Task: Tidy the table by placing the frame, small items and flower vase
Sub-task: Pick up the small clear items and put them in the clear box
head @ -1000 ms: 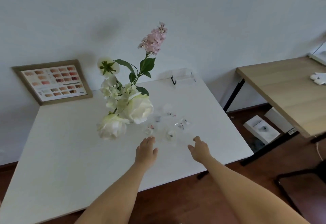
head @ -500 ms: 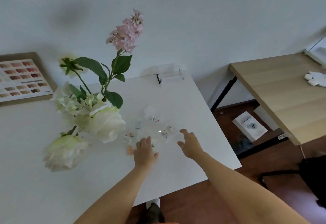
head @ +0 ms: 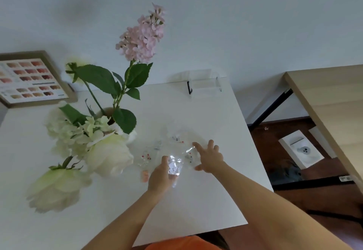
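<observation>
We are leaning over the white worktop [head: 196,200], the flower vase [head: 131,134] standing at our ten o'clock. Our left hand [head: 160,177] is pinching one clear plastic packet [head: 173,166], fingers closed on it; our right hand [head: 209,158] is spreading open-fingered over more packets [head: 176,138] at twelve o'clock. We are judging them light, crinkly and slippery, best pinched by an edge.

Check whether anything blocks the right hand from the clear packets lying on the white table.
Nothing visible does. The right hand is spread directly over the clear packets, its fingers at their edge. The flower vase stands off to the left, and the left hand grips another packet nearer the person.
</observation>
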Tool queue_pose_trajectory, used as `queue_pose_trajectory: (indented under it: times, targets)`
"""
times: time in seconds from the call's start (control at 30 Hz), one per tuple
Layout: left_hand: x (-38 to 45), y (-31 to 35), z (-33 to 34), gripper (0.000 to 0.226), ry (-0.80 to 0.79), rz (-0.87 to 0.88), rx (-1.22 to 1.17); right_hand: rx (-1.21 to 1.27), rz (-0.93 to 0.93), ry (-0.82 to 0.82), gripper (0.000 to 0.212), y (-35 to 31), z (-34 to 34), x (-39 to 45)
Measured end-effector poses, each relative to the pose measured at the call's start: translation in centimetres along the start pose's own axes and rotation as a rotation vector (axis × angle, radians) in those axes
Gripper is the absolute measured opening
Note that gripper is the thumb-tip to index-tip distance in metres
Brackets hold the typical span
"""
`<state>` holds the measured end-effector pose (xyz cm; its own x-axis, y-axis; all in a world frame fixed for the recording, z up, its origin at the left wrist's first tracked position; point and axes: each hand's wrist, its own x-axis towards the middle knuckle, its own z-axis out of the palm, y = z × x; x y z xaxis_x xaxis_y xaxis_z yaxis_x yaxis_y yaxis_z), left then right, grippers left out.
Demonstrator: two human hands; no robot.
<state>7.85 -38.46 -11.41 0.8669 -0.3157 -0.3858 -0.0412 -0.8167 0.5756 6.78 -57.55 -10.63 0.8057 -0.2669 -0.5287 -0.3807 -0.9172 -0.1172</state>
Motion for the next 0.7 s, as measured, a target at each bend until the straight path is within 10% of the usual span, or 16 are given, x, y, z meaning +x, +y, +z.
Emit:
queue_pose_trajectory:
  times: [0.23,0.43,0.7]
  targets:
    - [2.2,3.5,-2.1,0.036,0.138,-0.031,-0.072,-0.044,-0.162,-0.089,0.074,2.9,-2.2,3.1]
    - [8.3,9.3,-4.7,0.027,0.260,0.069,-0.041,0.133,-0.371,-0.093,0.019,5.9,-5.9,6.3]
    - [18.9,17.5,-8.1,0.009,0.492,0.163,-0.200,0.602,-0.258,0.337,0.013,10.7,-17.0,11.9]
